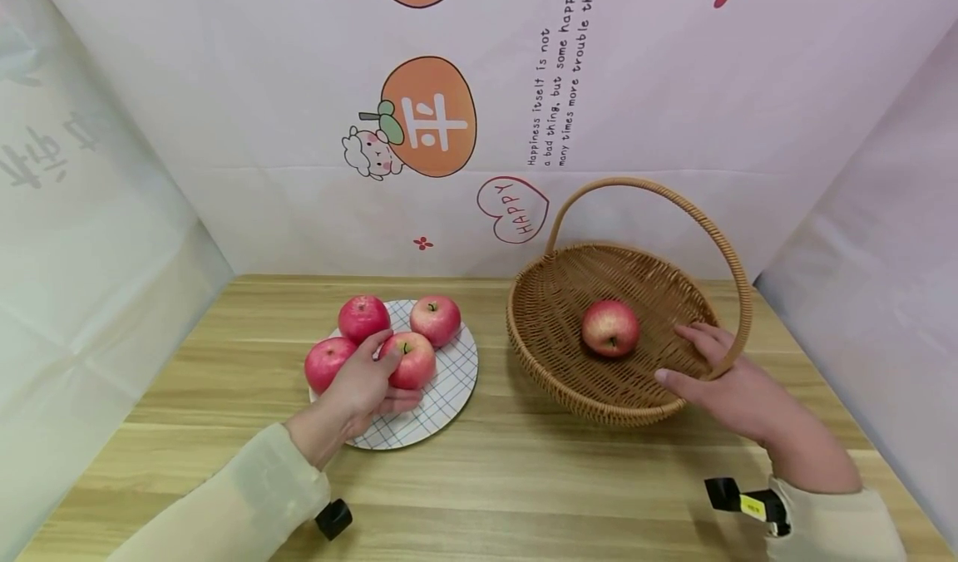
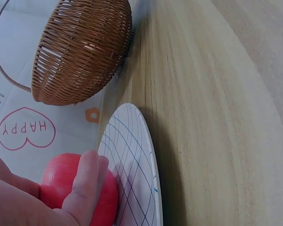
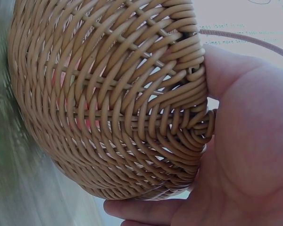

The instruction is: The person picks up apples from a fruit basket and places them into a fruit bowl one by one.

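Note:
My left hand (image 1: 362, 387) is over a round plate (image 1: 449, 396) with a blue-lined grid, its thumb and fingers around a red apple (image 1: 416, 366). The left wrist view shows fingers along the side of this apple (image 2: 60, 175), close by the plate's surface. Three more apples sit on the plate, the nearest one (image 1: 328, 364) right beside the hand. At the right, my right hand (image 1: 737, 387) holds the rim of a wicker basket (image 1: 546, 354) at the foot of its handle. Inside the basket lies one apple (image 1: 610, 327).
The basket's tall arched handle (image 1: 692, 204) rises above its rim. Plate and basket stand apart on a wood-grain table (image 1: 479, 487). A white printed sheet (image 1: 636, 105) hangs behind, with pale sheets at both sides.

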Demonstrator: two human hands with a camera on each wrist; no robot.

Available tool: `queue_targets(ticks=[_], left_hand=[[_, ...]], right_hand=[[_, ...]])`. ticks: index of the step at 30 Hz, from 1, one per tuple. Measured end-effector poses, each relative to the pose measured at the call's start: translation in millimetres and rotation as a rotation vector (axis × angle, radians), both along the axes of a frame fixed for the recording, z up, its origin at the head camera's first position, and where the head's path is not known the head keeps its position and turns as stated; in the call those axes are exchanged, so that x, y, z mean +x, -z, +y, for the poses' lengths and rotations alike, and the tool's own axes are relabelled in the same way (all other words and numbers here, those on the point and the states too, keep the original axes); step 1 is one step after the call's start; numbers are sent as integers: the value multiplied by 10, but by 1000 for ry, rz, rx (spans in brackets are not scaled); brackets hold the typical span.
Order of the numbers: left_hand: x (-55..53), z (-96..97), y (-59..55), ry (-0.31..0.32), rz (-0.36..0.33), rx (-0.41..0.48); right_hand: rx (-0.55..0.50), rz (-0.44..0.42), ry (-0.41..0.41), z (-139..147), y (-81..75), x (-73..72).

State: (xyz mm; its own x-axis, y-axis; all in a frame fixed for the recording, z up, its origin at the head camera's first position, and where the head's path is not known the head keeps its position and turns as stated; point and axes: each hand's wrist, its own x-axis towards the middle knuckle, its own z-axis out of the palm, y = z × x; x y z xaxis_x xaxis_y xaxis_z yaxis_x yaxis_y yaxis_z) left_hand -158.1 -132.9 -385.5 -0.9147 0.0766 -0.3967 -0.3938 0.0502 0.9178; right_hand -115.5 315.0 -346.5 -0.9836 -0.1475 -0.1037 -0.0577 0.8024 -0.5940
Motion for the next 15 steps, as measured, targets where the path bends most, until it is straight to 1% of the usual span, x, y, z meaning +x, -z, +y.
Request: queue_targets(ticks=[8, 15], left_hand=[[-18, -21, -47, 21, 2, -48], [-9, -57, -131, 46, 8, -38]], right_hand=[[2, 3, -3, -3, -11, 6], [2, 4, -5, -3, -11, 7]])
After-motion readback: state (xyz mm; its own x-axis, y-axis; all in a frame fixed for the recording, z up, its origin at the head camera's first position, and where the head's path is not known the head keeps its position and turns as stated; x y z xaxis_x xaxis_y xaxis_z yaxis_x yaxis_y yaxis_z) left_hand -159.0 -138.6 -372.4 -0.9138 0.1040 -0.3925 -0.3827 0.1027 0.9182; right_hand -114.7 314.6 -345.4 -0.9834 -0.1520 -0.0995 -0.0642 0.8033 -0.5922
